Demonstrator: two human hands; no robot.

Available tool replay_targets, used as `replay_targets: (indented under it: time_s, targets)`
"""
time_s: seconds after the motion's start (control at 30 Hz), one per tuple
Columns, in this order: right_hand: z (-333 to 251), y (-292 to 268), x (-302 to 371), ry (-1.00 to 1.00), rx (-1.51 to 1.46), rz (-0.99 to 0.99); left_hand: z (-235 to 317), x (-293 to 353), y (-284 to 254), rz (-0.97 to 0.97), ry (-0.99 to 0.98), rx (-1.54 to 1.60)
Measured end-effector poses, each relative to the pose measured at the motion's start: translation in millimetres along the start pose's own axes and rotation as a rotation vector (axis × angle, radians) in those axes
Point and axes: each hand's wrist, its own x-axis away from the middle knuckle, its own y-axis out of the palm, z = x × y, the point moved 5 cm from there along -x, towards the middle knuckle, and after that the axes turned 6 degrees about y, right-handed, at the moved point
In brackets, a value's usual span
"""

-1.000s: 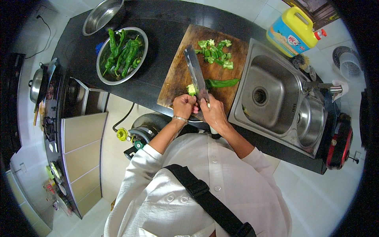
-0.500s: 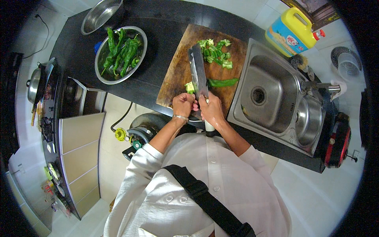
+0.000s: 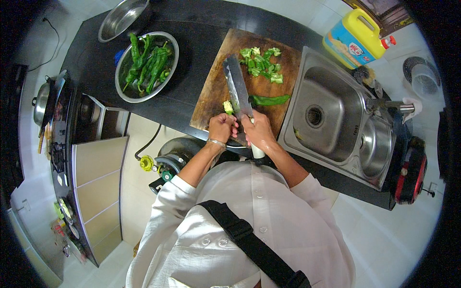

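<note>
My right hand [image 3: 258, 131] grips a broad cleaver [image 3: 236, 86] whose blade lies over a wooden cutting board [image 3: 216, 96]. My left hand [image 3: 222, 127] pinches a pale green pepper stem end [image 3: 228, 106] right beside the blade. A whole piece of green pepper [image 3: 269, 100] lies on the board to the right of the blade. Several chopped pepper pieces [image 3: 261, 64] are piled at the board's far right.
A steel bowl of whole green peppers [image 3: 146, 65] and an empty steel bowl [image 3: 122, 18] stand on the dark counter [image 3: 96, 62] at left. A double steel sink [image 3: 336, 115] lies right of the board, a yellow bottle [image 3: 357, 36] behind it. A gas cylinder [image 3: 180, 151] sits below.
The hands and cleaver have barely shifted; the blade stays over the board next to the pepper stem.
</note>
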Motion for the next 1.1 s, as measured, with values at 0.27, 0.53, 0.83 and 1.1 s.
replay_targets:
  time_s: [0.27, 0.53, 0.83, 1.1]
  targets:
    - [-1, -5, 0, -0.009, 0.02, -0.035, 5, 2, 6, -0.04, -0.045, 0.024]
    - [-2, -1, 0, -0.015, 0.034, -0.009, 6, 1, 1, -0.053, -0.002, -0.116]
    - [-16, 44, -26, -0.017, 0.004, -0.058, 32, -13, -50, -0.017, 0.165, -0.342]
    - [-38, 79, -44, 0.012, 0.068, -0.07, 20, -29, -90, -0.02, -0.109, 0.098]
